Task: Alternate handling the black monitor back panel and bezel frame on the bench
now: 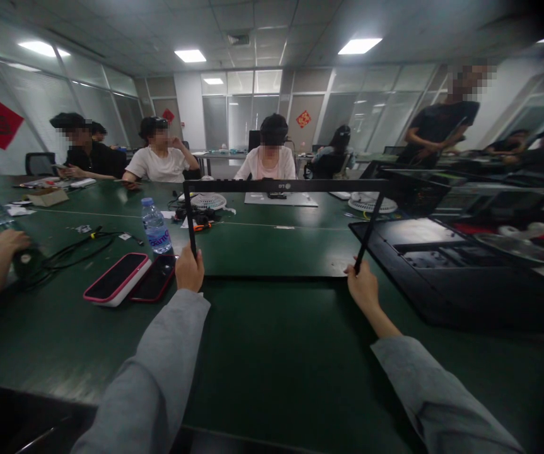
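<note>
A thin black monitor bezel (248,186) with an LG logo on its long far bar is held up in front of me, tilted. Its middle is hollow, and the green table shows through. My left hand (190,270) is closed around the lower left side of the frame. On the lower right side, my right hand (363,289) grips it with the fingers wrapped round. Just left of my left hand lie a dark phone (153,280) and a pink-edged white case (116,279). A large black panel (423,271) rests to the right of my right hand.
A water bottle (156,227) stands on the green table (253,353), beyond the phone. Black cables (80,249) lie at left, near another person's hands (4,249). White fan grilles (208,201) sit farther back. Several people sit around the room, and one stands at right.
</note>
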A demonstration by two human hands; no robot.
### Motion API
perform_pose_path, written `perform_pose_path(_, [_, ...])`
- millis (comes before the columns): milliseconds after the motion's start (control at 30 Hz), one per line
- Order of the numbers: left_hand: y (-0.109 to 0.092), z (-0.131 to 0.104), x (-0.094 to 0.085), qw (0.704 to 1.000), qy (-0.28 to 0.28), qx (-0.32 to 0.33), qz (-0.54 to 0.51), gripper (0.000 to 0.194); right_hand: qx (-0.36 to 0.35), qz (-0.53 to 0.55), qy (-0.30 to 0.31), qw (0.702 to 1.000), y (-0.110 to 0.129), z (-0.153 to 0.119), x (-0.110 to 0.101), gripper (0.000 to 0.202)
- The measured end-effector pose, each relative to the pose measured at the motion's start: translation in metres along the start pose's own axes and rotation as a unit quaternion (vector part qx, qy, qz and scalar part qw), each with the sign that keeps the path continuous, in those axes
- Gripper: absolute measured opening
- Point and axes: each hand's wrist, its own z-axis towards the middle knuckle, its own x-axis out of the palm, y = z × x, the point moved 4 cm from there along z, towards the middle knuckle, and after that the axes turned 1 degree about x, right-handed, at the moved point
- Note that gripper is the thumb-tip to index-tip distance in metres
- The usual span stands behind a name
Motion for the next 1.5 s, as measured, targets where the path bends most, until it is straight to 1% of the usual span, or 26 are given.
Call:
perform_pose_path(100, [-0.001,0.001,-0.002,1.000,-0.017,-0.006,-0.006,0.048,-0.016,-0.005,-0.016,1.000,0.005,-0.002,-0.003,0.054])
perform_pose_path(200, [0.000,0.002,-0.001,1.000,-0.013,-0.018,0.005,0.046,-0.018,-0.014,-0.035,0.999,0.006,-0.003,-0.005,0.057])
perform_pose_path(300, [0.005,0.001,0.004,0.999,0.023,-0.030,0.036,0.041,-0.015,-0.012,-0.027,0.999,0.000,0.000,-0.001,0.050])
perform_pose_path(400, [0.011,-0.002,0.012,0.994,0.075,-0.040,0.062,0.035,-0.036,-0.017,-0.026,0.999,-0.010,0.005,0.005,0.045])
perform_pose_path(533, [0.018,-0.007,0.019,0.988,0.114,-0.047,0.090,0.028,-0.065,-0.077,-0.019,0.995,-0.027,0.013,0.016,0.040])
perform_pose_path(633, [0.022,-0.011,0.023,0.982,0.142,-0.051,0.109,0.027,-0.055,-0.112,-0.001,0.992,-0.037,0.016,0.022,0.039])
perform_pose_path(733, [0.025,-0.012,0.026,0.977,0.169,-0.046,0.118,0.025,-0.051,-0.135,0.011,0.989,-0.041,0.017,0.025,0.035])
perform_pose_path(833, [0.026,-0.012,0.027,0.975,0.178,-0.040,0.126,0.024,-0.053,-0.143,0.015,0.988,-0.044,0.018,0.027,0.034])
perform_pose_path(1000, [0.025,-0.012,0.027,0.971,0.191,-0.046,0.134,0.026,-0.059,-0.151,0.023,0.986,-0.048,0.018,0.029,0.039])
perform_pose_path(1300, [0.026,-0.011,0.027,0.972,0.188,-0.043,0.136,0.025,-0.059,-0.149,0.023,0.987,-0.046,0.016,0.027,0.038])
perform_pose_path(1367, [0.025,-0.011,0.027,0.969,0.198,-0.044,0.141,0.026,-0.056,-0.153,0.026,0.986,-0.048,0.017,0.028,0.040])
perform_pose_path(1500, [0.023,-0.011,0.026,0.955,0.237,-0.057,0.167,0.035,-0.064,-0.166,0.033,0.983,-0.048,0.018,0.030,0.041])
